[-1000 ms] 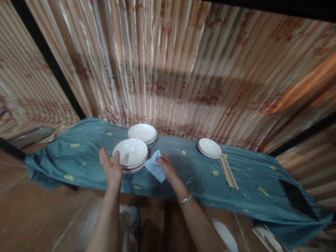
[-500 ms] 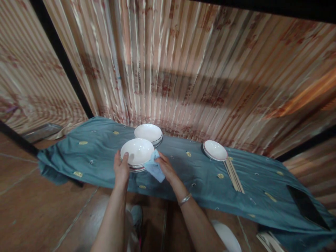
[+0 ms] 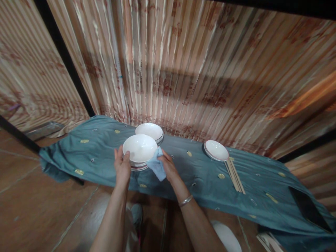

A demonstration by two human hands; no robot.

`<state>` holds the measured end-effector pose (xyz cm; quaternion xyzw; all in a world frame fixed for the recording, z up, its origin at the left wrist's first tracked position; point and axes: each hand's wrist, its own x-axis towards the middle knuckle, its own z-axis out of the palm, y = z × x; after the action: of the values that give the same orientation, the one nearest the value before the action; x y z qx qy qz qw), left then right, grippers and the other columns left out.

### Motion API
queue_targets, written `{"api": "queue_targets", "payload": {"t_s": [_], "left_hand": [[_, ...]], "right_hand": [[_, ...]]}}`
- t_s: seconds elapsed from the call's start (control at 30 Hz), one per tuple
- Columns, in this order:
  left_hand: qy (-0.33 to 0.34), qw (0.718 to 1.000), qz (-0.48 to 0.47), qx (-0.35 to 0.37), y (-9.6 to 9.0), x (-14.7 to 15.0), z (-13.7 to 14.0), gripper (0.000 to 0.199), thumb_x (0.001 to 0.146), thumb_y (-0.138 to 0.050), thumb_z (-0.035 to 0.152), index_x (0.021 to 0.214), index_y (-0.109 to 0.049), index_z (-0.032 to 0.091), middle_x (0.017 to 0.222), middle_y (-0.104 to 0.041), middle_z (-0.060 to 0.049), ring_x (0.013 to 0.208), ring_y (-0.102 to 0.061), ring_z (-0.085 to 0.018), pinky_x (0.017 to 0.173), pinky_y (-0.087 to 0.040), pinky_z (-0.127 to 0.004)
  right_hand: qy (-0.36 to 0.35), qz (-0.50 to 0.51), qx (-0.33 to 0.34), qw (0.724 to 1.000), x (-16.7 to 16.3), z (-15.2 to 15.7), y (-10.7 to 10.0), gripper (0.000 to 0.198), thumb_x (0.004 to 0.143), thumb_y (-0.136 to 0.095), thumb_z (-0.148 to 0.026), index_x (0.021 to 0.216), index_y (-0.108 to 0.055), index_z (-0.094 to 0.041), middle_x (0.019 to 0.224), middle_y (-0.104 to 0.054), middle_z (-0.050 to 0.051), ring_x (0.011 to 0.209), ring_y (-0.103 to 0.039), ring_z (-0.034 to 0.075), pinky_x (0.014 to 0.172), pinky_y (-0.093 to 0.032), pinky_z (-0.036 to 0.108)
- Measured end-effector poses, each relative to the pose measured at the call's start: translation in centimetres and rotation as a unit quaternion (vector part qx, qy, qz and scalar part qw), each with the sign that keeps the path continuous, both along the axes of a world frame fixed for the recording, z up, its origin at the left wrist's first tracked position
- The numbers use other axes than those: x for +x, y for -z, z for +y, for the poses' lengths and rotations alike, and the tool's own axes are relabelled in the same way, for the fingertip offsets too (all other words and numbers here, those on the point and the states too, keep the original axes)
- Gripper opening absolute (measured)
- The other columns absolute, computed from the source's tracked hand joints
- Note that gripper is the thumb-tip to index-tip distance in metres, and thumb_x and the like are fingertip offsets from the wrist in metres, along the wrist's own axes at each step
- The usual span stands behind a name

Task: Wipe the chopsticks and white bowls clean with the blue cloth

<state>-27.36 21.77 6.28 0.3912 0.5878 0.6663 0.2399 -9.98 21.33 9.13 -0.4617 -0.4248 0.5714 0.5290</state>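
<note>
A white bowl (image 3: pixel 140 147) is raised slightly above a stack of dishes (image 3: pixel 139 168) at the table's front left. My left hand (image 3: pixel 122 163) grips its left rim, thumb over the inside edge and fingers beneath. With my right hand (image 3: pixel 168 164) I pinch a light blue cloth (image 3: pixel 157 166) against the bowl's right side; the cloth's lower end hangs down. A silver bracelet circles my right wrist. Just behind the bowl stands another stack of white dishes (image 3: pixel 149 131) with dark rims.
On the teal tablecloth (image 3: pixel 204 189) to the right lie a small stack of red-rimmed dishes (image 3: pixel 216 149), several chopsticks (image 3: pixel 235 176) and a dark flat object (image 3: pixel 309 209). Black posts (image 3: pixel 64 57) frame the table, and a striped curtain (image 3: pixel 178 70) hangs behind. A metal tray (image 3: pixel 44 130) is at far left.
The held bowl has come up off the stack a little and moved slightly right, both hands moving with it. The cloth stays at its right side. The view has shifted slightly.
</note>
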Motion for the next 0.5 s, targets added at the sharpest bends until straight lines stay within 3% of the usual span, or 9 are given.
{"api": "queue_targets", "payload": {"t_s": [0.17,0.3,0.4,0.5], "left_hand": [[0.022,0.997,0.031,0.07,-3.6,2.4,-1.5,0.057,0.081,-0.056,0.041,0.131,-0.051,0.013,0.143,-0.043,-0.014,0.14,-0.024,-0.023,0.114,-0.017,-0.036],[0.102,0.992,-0.025,0.064,-5.5,6.5,-2.9,0.06,0.081,-0.057,0.042,0.135,-0.046,0.02,0.143,-0.045,-0.008,0.134,-0.036,-0.024,0.112,-0.025,-0.038],[0.214,0.97,-0.104,0.053,-5.3,10.4,-4.0,0.064,0.081,-0.057,0.043,0.14,-0.037,0.026,0.148,-0.038,-0.003,0.134,-0.036,-0.024,0.108,-0.034,-0.036],[0.329,0.911,-0.246,-0.033,-3.8,13.9,-4.8,0.071,0.08,-0.059,0.042,0.143,-0.025,0.039,0.149,-0.036,0.0,0.124,-0.049,-0.026,0.093,-0.049,-0.04]], "right_hand": [[0.0,0.084,0.013,0.996,1.6,-1.6,-2.0,0.056,0.059,-0.053,-0.024,0.113,-0.063,-0.023,0.105,-0.069,-0.003,0.1,-0.061,0.022,0.089,-0.048,0.033],[0.033,0.085,0.025,0.996,5.4,-3.9,-2.9,0.061,0.059,-0.052,-0.024,0.119,-0.059,-0.023,0.111,-0.068,-0.003,0.108,-0.059,0.023,0.09,-0.048,0.033],[0.093,0.06,0.017,0.994,9.1,-5.6,-2.4,0.06,0.06,-0.051,-0.024,0.119,-0.06,-0.021,0.114,-0.067,0.0,0.11,-0.058,0.025,0.089,-0.049,0.035],[0.145,0.056,-0.009,0.988,12.4,-6.9,-1.0,0.057,0.058,-0.055,-0.024,0.114,-0.063,-0.023,0.118,-0.065,0.0,0.112,-0.057,0.026,0.089,-0.048,0.036]]}}
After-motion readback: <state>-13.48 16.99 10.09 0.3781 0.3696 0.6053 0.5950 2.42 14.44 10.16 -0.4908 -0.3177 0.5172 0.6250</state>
